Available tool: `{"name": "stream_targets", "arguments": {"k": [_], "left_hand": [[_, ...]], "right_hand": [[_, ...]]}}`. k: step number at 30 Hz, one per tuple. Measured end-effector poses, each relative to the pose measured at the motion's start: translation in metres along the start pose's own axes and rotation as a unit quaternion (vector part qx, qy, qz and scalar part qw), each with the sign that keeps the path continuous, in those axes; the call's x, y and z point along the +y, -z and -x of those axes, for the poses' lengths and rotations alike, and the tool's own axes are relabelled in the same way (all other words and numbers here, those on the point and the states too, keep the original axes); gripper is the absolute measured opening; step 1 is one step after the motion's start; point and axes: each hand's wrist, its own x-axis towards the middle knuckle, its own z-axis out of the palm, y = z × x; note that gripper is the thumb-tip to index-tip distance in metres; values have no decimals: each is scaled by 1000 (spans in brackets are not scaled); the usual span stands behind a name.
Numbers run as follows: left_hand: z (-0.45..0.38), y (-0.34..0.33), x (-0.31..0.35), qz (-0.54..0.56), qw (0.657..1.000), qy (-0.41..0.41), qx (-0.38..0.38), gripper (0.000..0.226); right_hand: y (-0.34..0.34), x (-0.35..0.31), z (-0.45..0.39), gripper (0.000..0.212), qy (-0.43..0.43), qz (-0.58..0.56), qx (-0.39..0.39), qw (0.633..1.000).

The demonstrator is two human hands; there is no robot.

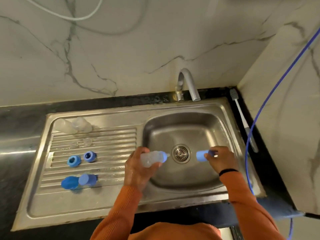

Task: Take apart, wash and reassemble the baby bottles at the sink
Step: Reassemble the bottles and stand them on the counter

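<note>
Left hand (138,168) grips clear bottle (152,158) lying sideways over the sink (181,193) basin, nipple end toward the drain (181,153). Right hand (220,161) pinches blue cap (201,155) across the drain, apart from the bottle. Blue rings (81,158) sit on the drainboard.

No legible text, label, brand, number or sign on any surface or item in view.
</note>
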Motion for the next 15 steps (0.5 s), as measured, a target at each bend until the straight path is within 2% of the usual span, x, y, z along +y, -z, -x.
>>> {"name": "stream_targets", "arguments": {"k": [1,3,4,8,15], "left_hand": [[0,1,-1,41,999,29,-11,56],[-3,4,-5,130,989,57,-25,60],[-4,5,-6,178,981,60,-38,60],[1,15,-4,328,935,80,-108,60],[13,31,7,353,924,49,-138,58]], "right_hand": [[0,0,1,17,-6,-99,-35,994],[2,-3,3,28,-22,-306,-116,945],[4,-6,5,31,-13,-348,-143,927],[15,-19,18,39,69,-359,-194,910],[33,-48,44,46,146,-349,-239,894]]}}
